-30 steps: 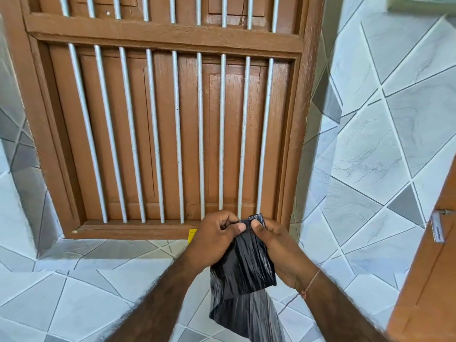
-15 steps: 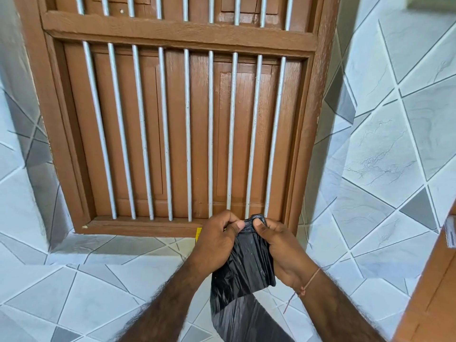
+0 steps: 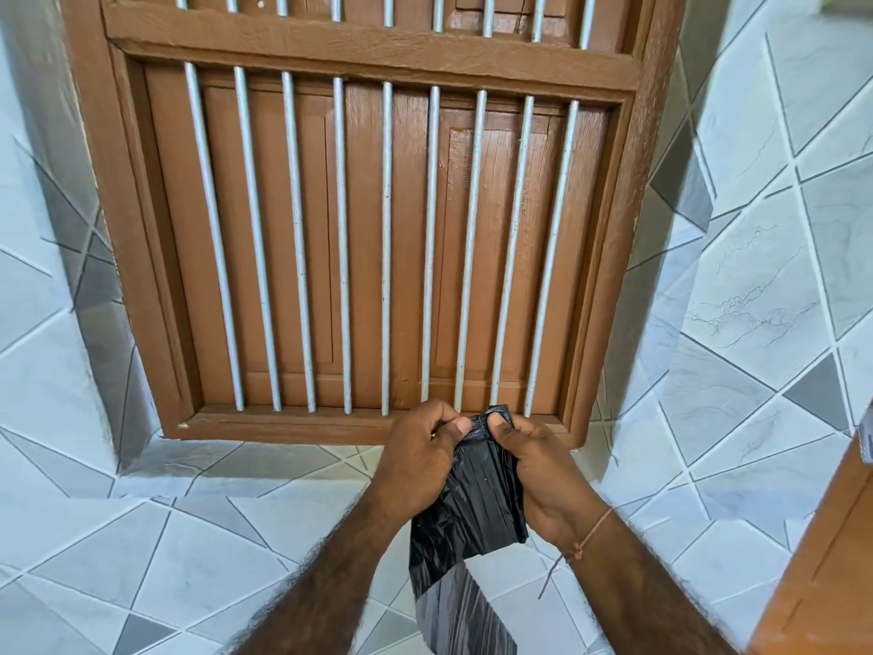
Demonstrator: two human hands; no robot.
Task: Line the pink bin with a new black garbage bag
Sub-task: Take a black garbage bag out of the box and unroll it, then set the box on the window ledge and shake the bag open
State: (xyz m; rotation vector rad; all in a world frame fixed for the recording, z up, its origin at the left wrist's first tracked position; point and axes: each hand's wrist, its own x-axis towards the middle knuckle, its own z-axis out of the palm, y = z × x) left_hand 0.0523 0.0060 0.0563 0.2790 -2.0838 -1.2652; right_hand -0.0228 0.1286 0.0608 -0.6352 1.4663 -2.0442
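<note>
Two hands [image 3: 477,460] pinching black bag [image 3: 472,508], unlabelled

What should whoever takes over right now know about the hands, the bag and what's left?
Left hand: pinching the top edge of the black garbage bag.
Right hand: pinching the same edge, thumbs close together.
Bag: still folded flat, its lower part hanging down, held in front of the barred wooden window.
Pink bin: not in view.
Done: bag in hand.
Left: open its mouth, find the bin, line it.
</note>
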